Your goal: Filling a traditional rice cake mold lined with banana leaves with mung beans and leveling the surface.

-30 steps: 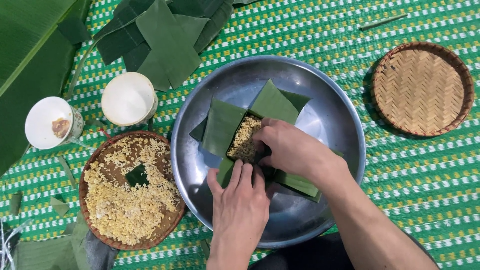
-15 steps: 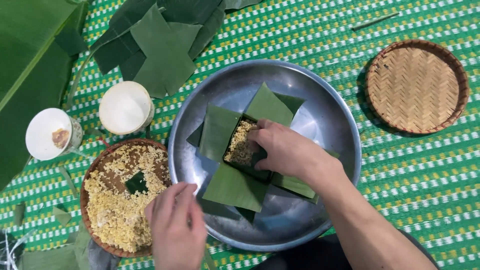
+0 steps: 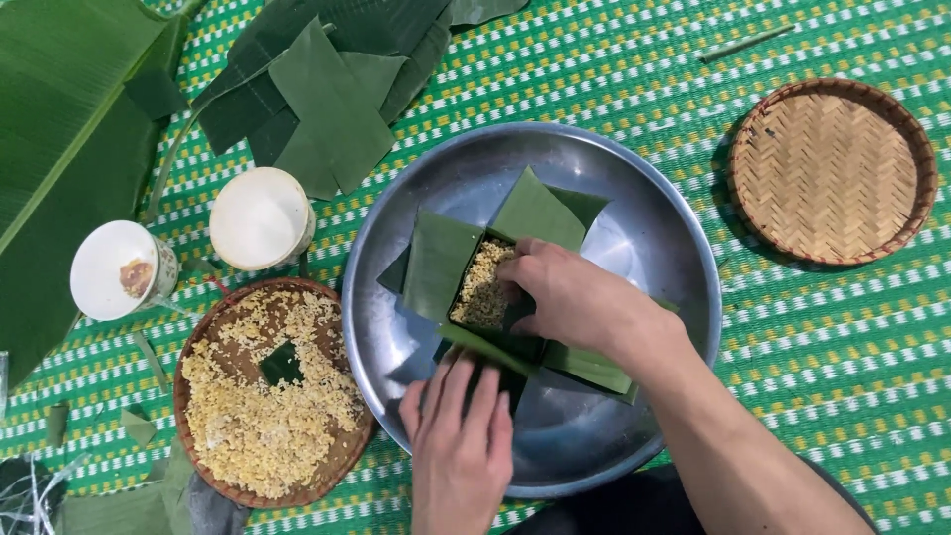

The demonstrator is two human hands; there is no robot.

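A large metal basin (image 3: 634, 198) sits on the green woven mat. Inside it lies a square parcel of green banana leaves (image 3: 441, 263) filled with yellowish rice (image 3: 482, 284). My right hand (image 3: 570, 297) presses down on the rice and the right side of the parcel. My left hand (image 3: 458, 431) rests flat on the near leaf flap at the basin's front, fingers together and pointing away from me.
A woven tray of yellow rice (image 3: 263, 406) with a leaf scrap lies at left. Two white cups (image 3: 260, 218) (image 3: 117, 269) stand behind it. Cut banana leaves (image 3: 327, 99) lie at the top left. An upturned woven basket (image 3: 830, 170) sits at right.
My left hand has come back from the rice tray to the near leaf flap in the basin. The flap now stands folded up. My right hand stays on the parcel.
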